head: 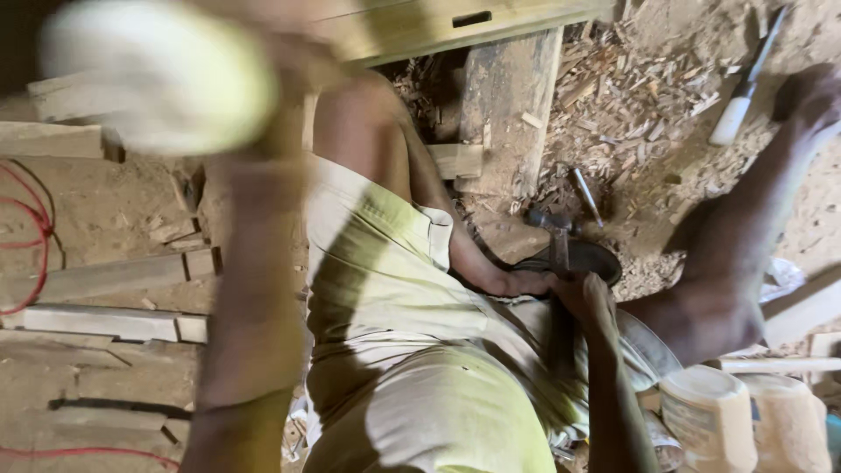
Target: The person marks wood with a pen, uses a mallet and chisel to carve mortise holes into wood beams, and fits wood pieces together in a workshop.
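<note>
Gripping hammer (557, 235) handle | right hand (585, 298) fingers wrapped | head above

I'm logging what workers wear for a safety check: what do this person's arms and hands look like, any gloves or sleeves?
Both arms are bare along all that shows, with no sleeves. The right hand wears no glove, watch or ring that can be seen. The left arm is close to the camera and blurred, so its hand cannot be made out. The person wears pale yellow-green shorts.
</note>
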